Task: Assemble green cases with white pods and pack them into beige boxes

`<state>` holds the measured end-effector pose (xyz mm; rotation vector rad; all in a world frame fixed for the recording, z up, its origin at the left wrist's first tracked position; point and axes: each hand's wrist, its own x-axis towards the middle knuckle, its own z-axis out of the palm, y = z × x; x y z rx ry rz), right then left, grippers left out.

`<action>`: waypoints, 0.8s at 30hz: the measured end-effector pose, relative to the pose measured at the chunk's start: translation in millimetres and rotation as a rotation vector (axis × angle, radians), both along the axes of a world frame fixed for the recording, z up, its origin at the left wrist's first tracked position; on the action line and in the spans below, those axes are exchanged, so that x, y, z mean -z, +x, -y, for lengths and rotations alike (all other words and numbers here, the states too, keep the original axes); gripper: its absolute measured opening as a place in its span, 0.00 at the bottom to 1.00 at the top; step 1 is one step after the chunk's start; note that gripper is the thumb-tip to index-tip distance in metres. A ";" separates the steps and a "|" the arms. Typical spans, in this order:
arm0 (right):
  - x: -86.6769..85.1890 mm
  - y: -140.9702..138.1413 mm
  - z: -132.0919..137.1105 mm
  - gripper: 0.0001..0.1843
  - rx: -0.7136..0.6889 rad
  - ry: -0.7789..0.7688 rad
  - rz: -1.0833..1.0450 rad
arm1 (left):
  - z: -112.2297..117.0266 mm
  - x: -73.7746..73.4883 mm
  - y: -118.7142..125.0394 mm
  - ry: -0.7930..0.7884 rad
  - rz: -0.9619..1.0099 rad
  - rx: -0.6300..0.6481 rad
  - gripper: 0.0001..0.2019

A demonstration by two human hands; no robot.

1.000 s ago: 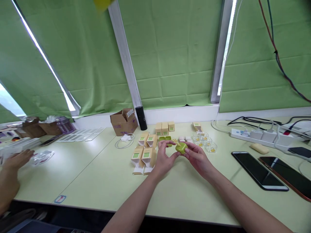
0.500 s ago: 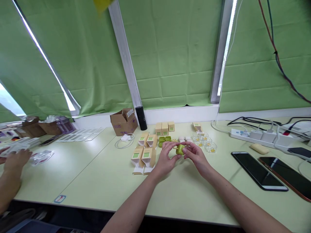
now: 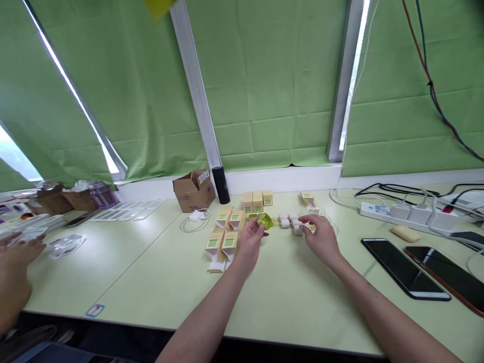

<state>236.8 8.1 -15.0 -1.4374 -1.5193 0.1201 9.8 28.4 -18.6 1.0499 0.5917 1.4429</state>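
My left hand [image 3: 251, 240] is closed around a small green plastic case [image 3: 265, 221], whose hollow inside shows. My right hand [image 3: 320, 237] is over the table to the right, thumb and index finger apart, their tips right beside a small white block [image 3: 297, 230]. Whether they touch it cannot be made out. More white blocks [image 3: 284, 222] lie just left of those fingertips. Small yellow pieces [image 3: 275, 221] lie between the case and the blocks. Behind my left hand, another green case [image 3: 251, 217] is partly hidden. Clear cups with yellow centres are mostly covered by my right hand.
Opened small cartons [image 3: 229, 242] stand left of my left hand; several closed ones [image 3: 257, 200] stand behind. A cardboard box [image 3: 193, 191] and black cylinder [image 3: 220, 185] are farther back. Phones [image 3: 404, 267] and a power strip [image 3: 404, 217] lie right. Another person's hand [image 3: 22, 249] is far left.
Both hands held the green case together before. They have parted: my left hand keeps it and has moved slightly left, while my right has let go and moved right to the white blocks.
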 end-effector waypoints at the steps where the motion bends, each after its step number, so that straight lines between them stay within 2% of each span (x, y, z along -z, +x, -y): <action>1: 1.4 1.0 -1.3 0.10 0.036 -0.006 0.130 | -0.2 0.8 -0.2 -0.002 0.021 0.013 0.22; 5: 2.0 1.4 -5.9 0.14 0.101 -0.045 0.546 | -0.6 3.0 -0.8 -0.017 0.085 0.046 0.20; 8: 2.8 2.2 -9.5 0.14 0.108 -0.071 0.693 | -0.2 2.2 -1.9 -0.030 0.092 0.065 0.18; 16: 20.1 1.8 -11.1 0.12 0.103 -0.072 0.714 | 3.4 -0.7 -5.9 -0.027 0.083 0.108 0.17; 24: 24.6 3.7 -12.8 0.13 0.092 -0.015 0.702 | 5.0 -1.7 -5.2 -0.029 0.071 0.116 0.17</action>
